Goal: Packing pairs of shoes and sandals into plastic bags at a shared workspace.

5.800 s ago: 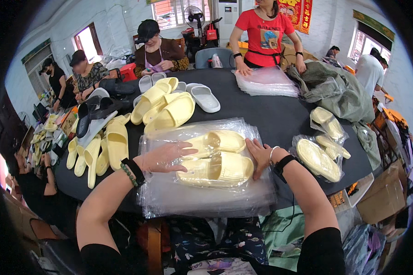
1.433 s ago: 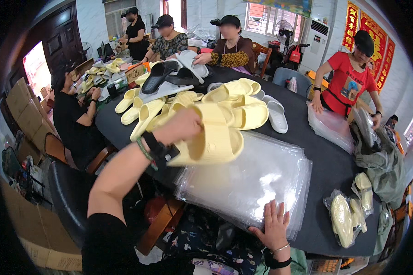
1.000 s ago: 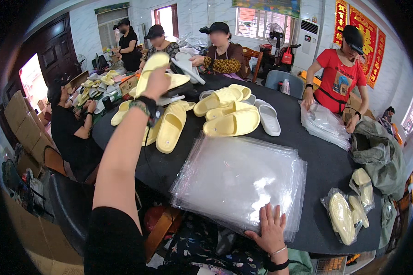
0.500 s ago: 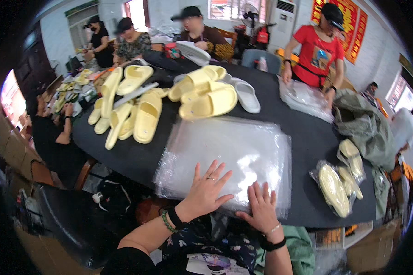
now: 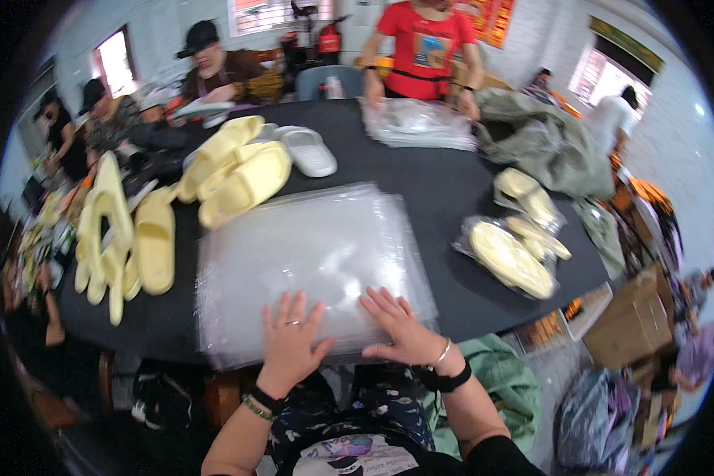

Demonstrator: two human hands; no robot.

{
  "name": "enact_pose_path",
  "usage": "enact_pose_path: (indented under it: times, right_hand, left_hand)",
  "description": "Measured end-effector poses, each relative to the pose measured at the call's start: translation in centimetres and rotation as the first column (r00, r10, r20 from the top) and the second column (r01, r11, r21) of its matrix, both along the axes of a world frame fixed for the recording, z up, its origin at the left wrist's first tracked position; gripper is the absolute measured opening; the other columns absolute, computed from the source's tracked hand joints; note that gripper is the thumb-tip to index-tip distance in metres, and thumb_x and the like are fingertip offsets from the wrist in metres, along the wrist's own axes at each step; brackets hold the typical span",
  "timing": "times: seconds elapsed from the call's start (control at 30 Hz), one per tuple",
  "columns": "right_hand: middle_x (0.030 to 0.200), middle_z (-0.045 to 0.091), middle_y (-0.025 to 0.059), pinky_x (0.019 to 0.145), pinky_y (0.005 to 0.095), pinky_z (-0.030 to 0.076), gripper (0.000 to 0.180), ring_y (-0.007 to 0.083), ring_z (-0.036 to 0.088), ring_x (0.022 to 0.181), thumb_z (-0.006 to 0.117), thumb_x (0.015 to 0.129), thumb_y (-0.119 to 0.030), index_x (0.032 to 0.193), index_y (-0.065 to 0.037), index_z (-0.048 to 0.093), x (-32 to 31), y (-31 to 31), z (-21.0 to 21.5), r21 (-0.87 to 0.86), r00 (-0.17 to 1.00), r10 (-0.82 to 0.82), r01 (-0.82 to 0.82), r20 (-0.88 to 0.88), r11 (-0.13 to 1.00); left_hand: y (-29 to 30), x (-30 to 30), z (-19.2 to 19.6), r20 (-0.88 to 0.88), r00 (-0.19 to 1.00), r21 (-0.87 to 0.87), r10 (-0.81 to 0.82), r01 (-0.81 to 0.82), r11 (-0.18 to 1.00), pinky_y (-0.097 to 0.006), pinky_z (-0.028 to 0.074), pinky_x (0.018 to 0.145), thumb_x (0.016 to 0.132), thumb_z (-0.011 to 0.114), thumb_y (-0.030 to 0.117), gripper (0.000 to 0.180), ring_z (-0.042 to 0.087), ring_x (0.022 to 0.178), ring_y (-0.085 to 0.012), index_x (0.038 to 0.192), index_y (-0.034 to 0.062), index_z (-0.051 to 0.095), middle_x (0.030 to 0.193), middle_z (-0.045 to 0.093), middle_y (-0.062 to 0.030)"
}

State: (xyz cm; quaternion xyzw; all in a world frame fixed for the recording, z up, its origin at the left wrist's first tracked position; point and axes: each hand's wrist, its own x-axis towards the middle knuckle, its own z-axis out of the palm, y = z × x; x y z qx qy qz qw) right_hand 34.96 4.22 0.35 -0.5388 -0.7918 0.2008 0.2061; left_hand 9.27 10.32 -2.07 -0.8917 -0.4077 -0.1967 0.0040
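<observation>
A stack of clear plastic bags (image 5: 317, 230) lies flat at the near edge of the black table (image 5: 484, 309). My left hand (image 5: 289, 337) rests on the stack's near part, fingers spread, with a ring on one finger. Beside it my right hand (image 5: 404, 329) lies on the near right part of the same stack, also flat with fingers apart. Neither hand holds anything. Yellow slippers (image 5: 246, 182) are heaped just beyond the stack, and more yellow slippers (image 5: 155, 246) stand left of it. A grey-white slipper (image 5: 309, 151) sits behind them.
Bagged yellow slippers (image 5: 512, 254) lie on the table's right side. A person in red (image 5: 428, 51) stands across the table, hands at another pile of clear bags (image 5: 420, 123). Grey-green cloth (image 5: 539, 143) covers the far right corner. A cardboard box (image 5: 631, 317) stands on the floor.
The view has swung to the right, so the table's things appear further left. My hands stay flat on the bags; my right hand now points more to the left.
</observation>
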Motion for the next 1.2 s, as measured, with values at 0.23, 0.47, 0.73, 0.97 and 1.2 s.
enact_pose_path:
  times: [0.23,0.47,0.73,0.97,1.2]
  right_hand:
    - [0.154,0.026,0.0223,0.112,0.0551,0.027,0.092,0.0478,0.02,0.143,0.079,0.075,-0.021,0.151,-0.01,0.029,12.0,-0.5,3.7,0.468,0.686,-0.7,0.56,0.201,0.684]
    - [0.152,0.036,0.0124,0.108,0.0611,0.03,0.086,0.0428,0.028,0.142,0.078,0.073,-0.021,0.147,-0.015,0.035,20.1,-1.5,1.8,0.401,0.438,-0.77,0.671,0.464,0.623]
    - [0.124,0.06,0.023,0.101,0.0517,0.04,0.06,0.04,0.053,0.122,0.076,0.072,-0.025,0.126,-0.007,0.058,20.4,-0.9,7.5,0.642,0.487,-0.852,0.593,0.193,0.485]
    - [0.099,0.069,0.0089,0.073,0.0306,0.054,0.038,0.014,0.067,0.084,0.07,0.086,-0.01,0.118,0.005,0.056,18.2,-0.6,17.5,0.287,0.642,-0.392,0.696,-0.659,0.658]
    - [0.115,0.067,0.0109,0.091,0.036,0.054,0.036,0.0225,0.066,0.102,0.056,0.096,-0.021,0.125,0.002,0.054,13.4,2.7,20.9,-0.061,0.172,-0.152,0.444,-0.973,0.894]
  left_hand:
    - [-0.1,0.3,0.1,-0.022,1.0,0.029,0.01,-0.009,1.0,-0.063,0.015,0.113,0.092,0.052,0.054,0.062,0.03,0.14,-0.0409,0.139,0.0129,0.051,0.15,0.038,-0.0184]
    - [-0.1,0.2,0.4,0.002,1.0,0.02,0.015,-0.015,1.0,-0.063,0.015,0.113,0.093,0.05,0.053,0.06,0.031,0.139,-0.041,0.138,0.0129,0.053,0.148,0.04,-0.018]
    - [-0.1,-0.1,-0.1,0.04,0.999,0.031,-0.01,0.009,0.999,-0.063,0.013,0.113,0.093,0.05,0.054,0.061,0.031,0.14,-0.0423,0.137,0.012,0.053,0.148,0.039,-0.0198]
    - [-0.2,-0.2,0.3,0.057,0.998,0.004,-0.012,0.011,1.0,-0.063,0.011,0.114,0.093,0.052,0.052,0.06,0.028,0.141,-0.0422,0.138,0.0114,0.053,0.149,0.038,-0.0208]
    - [-1.0,-0.5,4.3,0.375,0.922,-0.192,-0.091,0.174,0.966,-0.059,0.016,0.115,0.093,0.06,0.036,0.058,0.027,0.143,-0.0406,0.142,0.0072,0.047,0.151,0.034,-0.0225]
